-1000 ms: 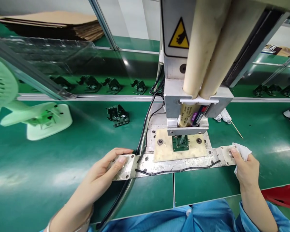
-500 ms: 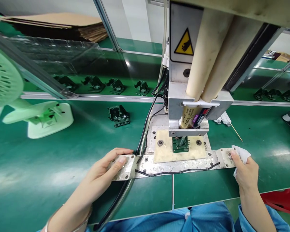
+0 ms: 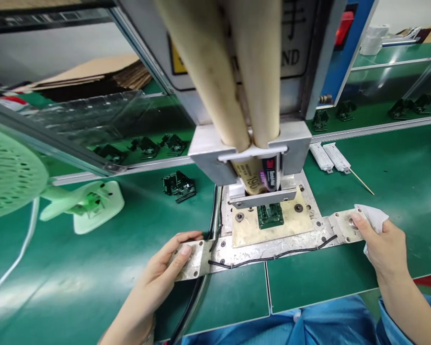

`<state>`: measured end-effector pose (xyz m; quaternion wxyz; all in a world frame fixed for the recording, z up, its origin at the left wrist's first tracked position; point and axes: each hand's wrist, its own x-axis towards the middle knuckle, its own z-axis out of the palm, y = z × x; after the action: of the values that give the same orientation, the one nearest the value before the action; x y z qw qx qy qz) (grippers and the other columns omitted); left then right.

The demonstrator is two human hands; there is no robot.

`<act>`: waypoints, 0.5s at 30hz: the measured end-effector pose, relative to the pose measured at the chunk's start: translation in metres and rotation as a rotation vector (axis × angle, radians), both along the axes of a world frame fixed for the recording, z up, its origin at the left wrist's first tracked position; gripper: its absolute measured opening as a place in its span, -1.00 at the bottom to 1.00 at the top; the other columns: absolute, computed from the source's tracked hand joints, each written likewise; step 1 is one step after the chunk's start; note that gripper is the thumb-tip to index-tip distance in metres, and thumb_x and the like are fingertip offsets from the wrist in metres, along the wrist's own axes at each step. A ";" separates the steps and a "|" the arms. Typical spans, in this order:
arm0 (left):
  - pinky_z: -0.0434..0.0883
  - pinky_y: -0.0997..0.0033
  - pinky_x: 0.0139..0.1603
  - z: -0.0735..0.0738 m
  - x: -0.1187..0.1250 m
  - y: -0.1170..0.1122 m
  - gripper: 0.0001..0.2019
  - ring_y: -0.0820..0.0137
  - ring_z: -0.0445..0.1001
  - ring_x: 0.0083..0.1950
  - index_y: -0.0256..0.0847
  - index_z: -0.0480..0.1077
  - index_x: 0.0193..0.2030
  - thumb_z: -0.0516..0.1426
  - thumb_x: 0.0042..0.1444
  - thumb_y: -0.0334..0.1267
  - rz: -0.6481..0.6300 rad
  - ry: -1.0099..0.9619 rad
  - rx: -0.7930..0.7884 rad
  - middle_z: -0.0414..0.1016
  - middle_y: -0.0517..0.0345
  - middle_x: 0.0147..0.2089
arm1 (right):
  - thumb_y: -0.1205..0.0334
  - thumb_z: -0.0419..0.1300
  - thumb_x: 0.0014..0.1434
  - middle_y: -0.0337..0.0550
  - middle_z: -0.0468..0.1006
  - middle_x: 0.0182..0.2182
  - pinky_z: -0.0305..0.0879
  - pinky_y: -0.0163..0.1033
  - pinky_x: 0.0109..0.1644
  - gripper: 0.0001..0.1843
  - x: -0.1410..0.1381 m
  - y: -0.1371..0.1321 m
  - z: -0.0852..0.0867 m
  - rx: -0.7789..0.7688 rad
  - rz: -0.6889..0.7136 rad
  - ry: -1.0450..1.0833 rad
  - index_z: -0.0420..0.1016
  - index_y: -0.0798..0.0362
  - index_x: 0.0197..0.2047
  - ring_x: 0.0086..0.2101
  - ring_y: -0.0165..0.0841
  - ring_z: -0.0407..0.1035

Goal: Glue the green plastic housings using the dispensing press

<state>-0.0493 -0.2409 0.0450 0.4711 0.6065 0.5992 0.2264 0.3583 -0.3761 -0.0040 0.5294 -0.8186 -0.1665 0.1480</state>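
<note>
My left hand (image 3: 165,268) is closed around the left metal end block (image 3: 197,263) of the machine base, thumb on top and fingers at its far side. With my right hand (image 3: 390,247) I pinch a white wipe (image 3: 375,218), and the thumb lies at the round button (image 3: 352,223) on the right metal end block (image 3: 341,230). Between my hands, a dark green plastic part (image 3: 270,216) sits on a cream fixture plate (image 3: 290,225). Directly above it, a twin adhesive cartridge (image 3: 253,176) is held in the metal dispenser head (image 3: 208,151); its tip is hidden.
Another dark part (image 3: 179,186) lies left of the machine, near a green fan (image 3: 96,206). Black cables (image 3: 188,299) run past my left hand. Two white tubes (image 3: 328,157) and a thin stick (image 3: 361,181) lie right. More parts (image 3: 143,147) stand behind the rail.
The camera view has shifted, so the machine head appears further left and more of its right side shows. Both hands remain at the same end blocks.
</note>
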 end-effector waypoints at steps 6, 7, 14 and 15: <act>0.53 0.24 0.04 0.018 -0.007 0.016 -0.44 0.02 0.50 0.14 -0.12 0.41 0.12 0.12 0.15 0.23 -0.226 0.275 0.111 0.51 -0.05 0.17 | -0.33 0.45 -0.28 -0.05 0.65 -0.29 0.42 -0.11 -0.22 -0.29 0.000 -0.002 0.004 -0.067 0.026 0.071 0.65 0.08 -0.21 -0.22 -0.04 0.52; 0.51 0.16 0.10 0.023 -0.002 0.019 -0.45 -0.01 0.45 0.21 -0.10 0.39 0.14 0.13 0.14 0.21 -0.243 0.305 0.161 0.46 -0.04 0.22 | -0.33 0.46 -0.30 -0.05 0.65 -0.28 0.42 -0.12 -0.22 -0.27 0.000 -0.002 0.005 -0.073 0.020 0.089 0.65 0.08 -0.20 -0.22 -0.04 0.51; 0.43 -0.04 0.22 0.048 0.094 0.035 -0.16 -0.01 0.46 0.18 -0.11 0.22 0.26 0.38 -0.13 0.11 -0.455 0.181 0.231 0.30 -0.17 0.33 | -0.29 0.50 -0.30 -0.11 0.65 -0.26 0.37 -0.23 -0.34 -0.25 0.000 -0.007 0.003 -0.079 -0.030 0.143 0.65 0.06 -0.12 -0.21 -0.11 0.51; 0.42 -0.06 0.22 0.048 0.106 0.038 -0.16 -0.02 0.46 0.17 -0.15 0.26 0.23 0.39 -0.17 0.11 -0.486 0.175 0.214 0.31 -0.20 0.31 | -0.28 0.50 -0.29 -0.12 0.65 -0.26 0.35 -0.24 -0.37 -0.25 0.000 -0.008 0.002 -0.082 -0.037 0.148 0.65 0.06 -0.12 -0.22 -0.12 0.50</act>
<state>0.0568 -0.2025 0.0930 0.3914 0.7959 0.4472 0.1154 0.3586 -0.3843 -0.0023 0.5087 -0.8295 -0.1056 0.2049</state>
